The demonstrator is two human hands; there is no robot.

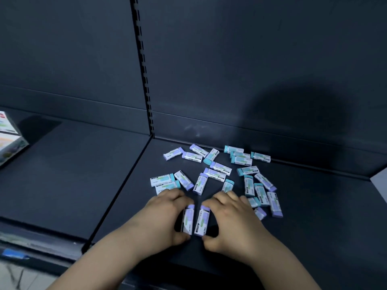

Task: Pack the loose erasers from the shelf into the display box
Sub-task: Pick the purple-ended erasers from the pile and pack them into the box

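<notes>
The left hand point(165, 218) pinches a purple-tipped eraser point(187, 219); the right hand point(232, 222) pinches a second eraser point(202, 221) beside it. Loose erasers point(217, 168) lie scattered beyond both hands.

The shelf point(62, 174) is dark blue-grey. The erasers point(217, 168) have green-patched white sleeves and purple or teal ends. The display box point(7, 130) at nine o'clock is white.

Left hand point(167, 214): lower centre; fingers and thumb pinch a purple-ended eraser point(187, 219) by its ends.
Right hand point(234, 218): beside it, pinching a second purple-ended eraser point(202, 220) likewise; the two lie parallel, just apart.
Loose erasers point(217, 168): scattered right of centre, teal and purple ends mixed.
Shelf point(62, 174): dark, flat.
Display box point(8, 139): left edge, cut off; printing possibly multicoloured, illegible.
</notes>
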